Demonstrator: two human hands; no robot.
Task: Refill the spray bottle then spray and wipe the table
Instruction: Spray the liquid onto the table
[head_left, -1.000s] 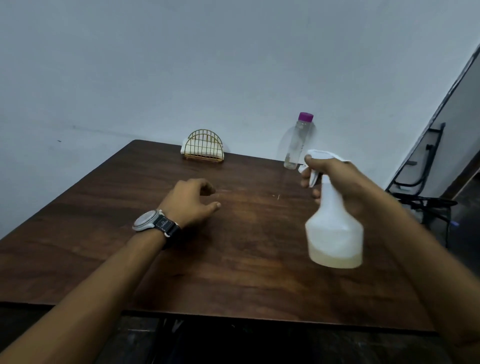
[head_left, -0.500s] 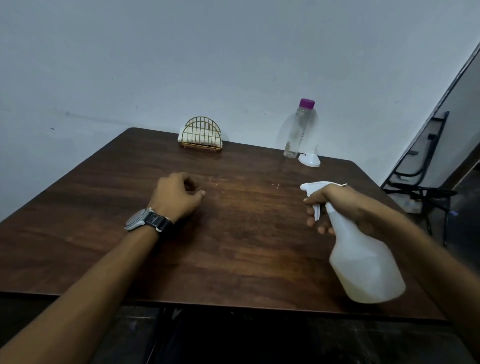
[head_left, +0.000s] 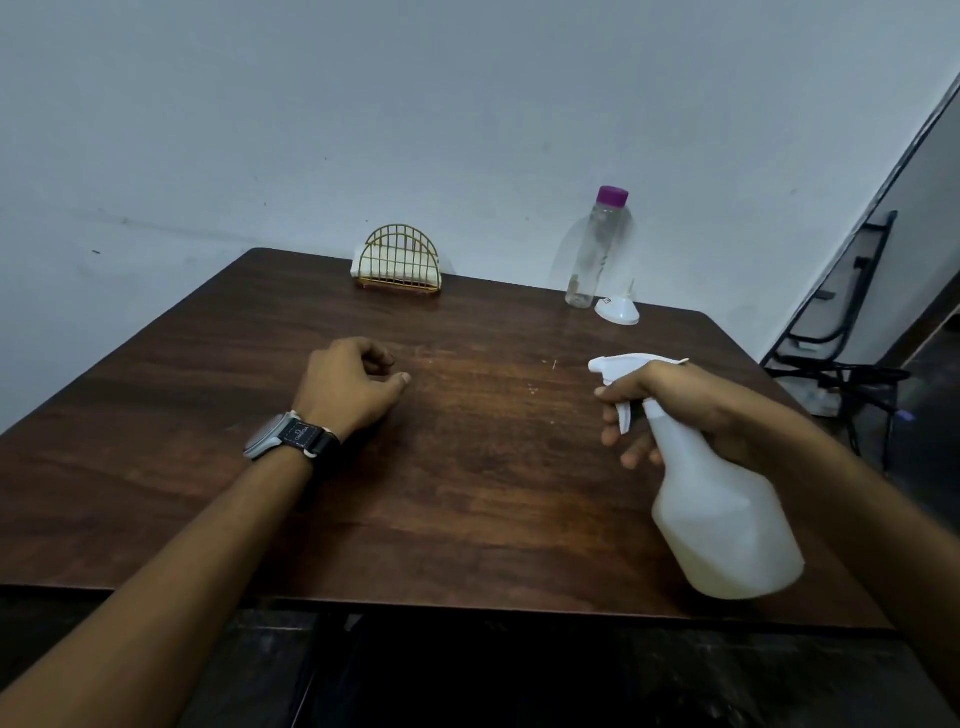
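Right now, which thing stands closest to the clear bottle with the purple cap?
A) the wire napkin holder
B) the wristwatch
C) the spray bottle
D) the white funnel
D: the white funnel sits wide end down, just to the right of the clear bottle.

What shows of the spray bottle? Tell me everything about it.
The spray bottle is translucent white plastic with a cone-shaped body, a narrow neck and a white trigger head. Pale yellowish liquid fills its lower part. It is tilted, nozzle aimed left across the table, base toward the near right edge and apparently lifted off the wood. The right hand grips its neck, fingers by the trigger.
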